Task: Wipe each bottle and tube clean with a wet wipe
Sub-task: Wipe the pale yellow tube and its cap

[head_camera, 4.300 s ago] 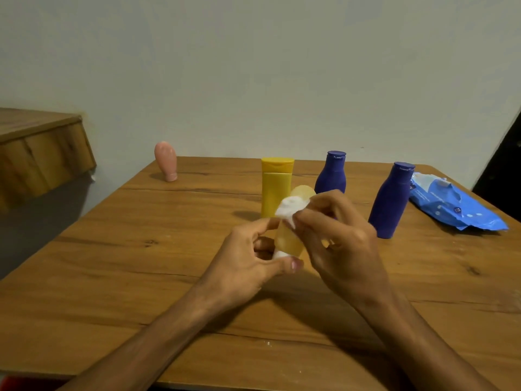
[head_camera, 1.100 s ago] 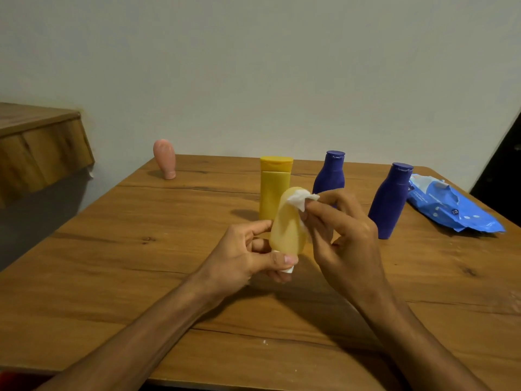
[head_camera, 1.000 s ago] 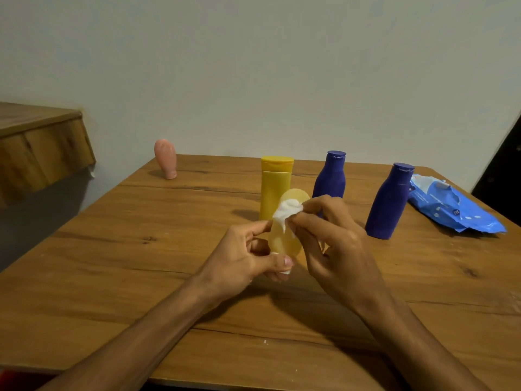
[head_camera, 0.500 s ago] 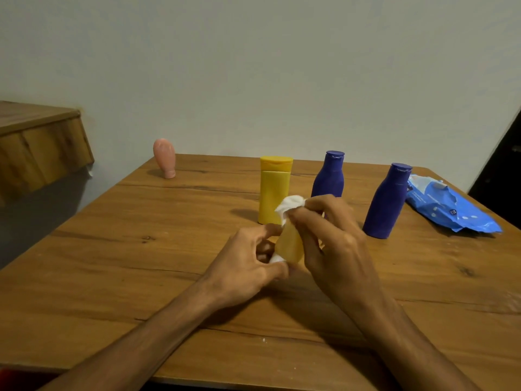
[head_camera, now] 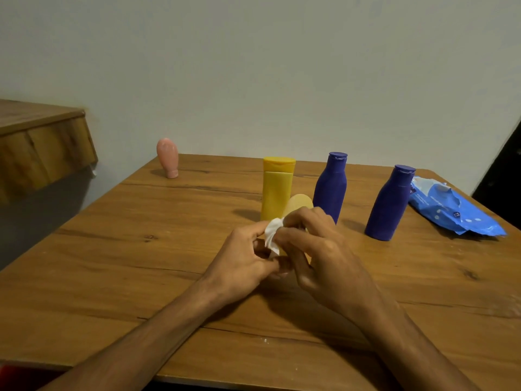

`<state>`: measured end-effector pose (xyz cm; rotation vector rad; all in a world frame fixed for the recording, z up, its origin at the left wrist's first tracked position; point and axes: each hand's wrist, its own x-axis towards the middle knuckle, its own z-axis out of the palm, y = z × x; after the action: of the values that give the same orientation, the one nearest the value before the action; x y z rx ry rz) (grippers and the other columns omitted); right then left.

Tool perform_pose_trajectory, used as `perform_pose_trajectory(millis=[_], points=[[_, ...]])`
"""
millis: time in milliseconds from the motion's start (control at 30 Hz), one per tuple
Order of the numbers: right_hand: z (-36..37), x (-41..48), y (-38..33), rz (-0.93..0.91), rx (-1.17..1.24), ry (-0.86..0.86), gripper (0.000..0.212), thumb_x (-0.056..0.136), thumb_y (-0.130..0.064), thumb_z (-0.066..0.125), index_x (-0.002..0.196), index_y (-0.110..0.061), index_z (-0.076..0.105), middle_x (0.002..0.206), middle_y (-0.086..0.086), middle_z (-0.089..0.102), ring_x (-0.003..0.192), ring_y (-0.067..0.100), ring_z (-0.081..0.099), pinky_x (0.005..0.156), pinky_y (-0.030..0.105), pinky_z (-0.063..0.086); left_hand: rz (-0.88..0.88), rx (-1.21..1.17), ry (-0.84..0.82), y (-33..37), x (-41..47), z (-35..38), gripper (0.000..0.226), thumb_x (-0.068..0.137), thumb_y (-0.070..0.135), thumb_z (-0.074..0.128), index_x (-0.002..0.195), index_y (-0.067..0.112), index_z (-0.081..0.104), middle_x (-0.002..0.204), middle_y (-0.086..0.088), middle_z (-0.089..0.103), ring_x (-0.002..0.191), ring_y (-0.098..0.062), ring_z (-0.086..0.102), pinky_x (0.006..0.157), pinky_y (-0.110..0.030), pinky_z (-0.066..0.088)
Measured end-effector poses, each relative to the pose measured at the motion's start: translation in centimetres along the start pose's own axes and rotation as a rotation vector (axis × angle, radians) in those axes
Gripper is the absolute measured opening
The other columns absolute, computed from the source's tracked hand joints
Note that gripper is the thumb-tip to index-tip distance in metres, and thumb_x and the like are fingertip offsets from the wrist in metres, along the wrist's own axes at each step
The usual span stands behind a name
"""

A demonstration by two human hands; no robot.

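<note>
Lowered from tip toward cap, the wet wipe (head_camera: 272, 235) is being pinched by the right hand (head_camera: 318, 249) against the pale yellow tube (head_camera: 300, 203), which is being gripped by the left hand (head_camera: 242, 258) above the tabletop (head_camera: 141, 263) middle; this tube's wiping is seemingly nearing completion.

I'm viewing a plain home room.
I'm seeing a wooden table (head_camera: 135, 283), bare wall (head_camera: 282, 69), wooden ledge (head_camera: 42, 148) and wipes pack (head_camera: 456, 214).

Pale yellow tube (head_camera: 300, 203) rounded end up, crumpled white wipe (head_camera: 273, 235) against its side
</note>
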<state>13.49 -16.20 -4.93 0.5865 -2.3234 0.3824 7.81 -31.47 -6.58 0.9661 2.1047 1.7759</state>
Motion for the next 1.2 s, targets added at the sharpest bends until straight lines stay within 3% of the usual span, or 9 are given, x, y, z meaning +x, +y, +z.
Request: perform_pose_trajectory(millis=[233,367,500,667,833,1000,1200], points=[[-0.1,-0.3,0.8,0.018,0.127,0.065,0.011,0.082,-0.023,0.053,0.089,-0.022,0.061,0.099,-0.007,0.051,0.09,0.009,0.049,0.069,0.02,0.044,-0.062,-0.254,0.003,0.6,0.0,0.0,0.048,0.081,-0.01,0.067,0.125,0.009,0.058,0.11,-0.01,0.073,0.102,-0.025,0.07,0.082,-0.042,0.059],[-0.1,-0.4,1.2,0.081,0.15,0.15,0.015,0.083,-0.023,0.052,0.092,-0.018,0.063,0.102,-0.005,0.053,0.093,0.009,0.052,0.071,0.016,0.046,-0.112,-0.426,-0.039,1.1,-0.1,-0.3,0.058,0.075,0.007,0.071,0.13,0.012,0.053,0.108,-0.014,0.074,0.095,-0.028,0.071,0.08,-0.037,0.06],[-0.1,-0.3,1.5,0.142,0.202,0.267,0.018,0.084,-0.016,0.055,0.094,-0.008,0.068,0.101,-0.005,0.053,0.091,0.004,0.053,0.071,0.011,0.045,-0.127,-0.532,-0.095,0.9,0.0,-0.7,0.055,0.08,0.009,0.071,0.132,0.007,0.053,0.102,-0.019,0.071,0.083,-0.026,0.071,0.076,-0.036,0.059],[-0.5,-0.2,2.1,0.312,0.224,0.403,0.014,0.084,-0.002,0.066,0.096,-0.008,0.069,0.095,0.001,0.057,0.084,0.008,0.054,0.066,0.018,0.048,-0.141,-0.743,-0.202,1.0,0.0,-1.3,0.072,0.073,0.018,0.083,0.135,0.001,0.051,0.11,-0.029,0.066,0.081,-0.029,0.07,0.077,-0.037,0.059],[-0.9,0.0,1.8,0.379,0.423,0.474,0.013,0.088,-0.018,0.063,0.1,-0.015,0.068,0.093,0.002,0.059,0.087,0.015,0.058,0.07,0.021,0.048,-0.159,-0.882,-0.212,1.2,0.2,-1.5,0.068,0.083,0.011,0.064,0.144,0.008,0.033,0.131,-0.034,0.055,0.086,-0.031,0.07,0.08,-0.037,0.059],[-0.2,-0.1,1.1,0.323,0.463,0.397,0.021,0.089,-0.029,0.057,0.103,-0.017,0.067,0.096,0.002,0.061,0.09,0.019,0.06,0.069,0.029,0.053,-0.194,-0.964,-0.199,1.1,0.0,-1.3,0.071,0.079,0.01,0.069,0.143,0.007,0.038,0.123,-0.033,0.06,0.094,-0.039,0.069,0.084,-0.04,0.058],[0.0,-0.1,1.0,0.289,0.436,0.385,0.019,0.088,-0.028,0.058,0.105,-0.024,0.064,0.096,-0.001,0.06,0.09,0.016,0.06,0.069,0.028,0.054,-0.221,-0.827,-0.164,1.0,0.1,-0.7,0.066,0.081,0.013,0.065,0.142,0.014,0.04,0.123,-0.023,0.065,0.105,-0.042,0.066,0.09,-0.044,0.057]])
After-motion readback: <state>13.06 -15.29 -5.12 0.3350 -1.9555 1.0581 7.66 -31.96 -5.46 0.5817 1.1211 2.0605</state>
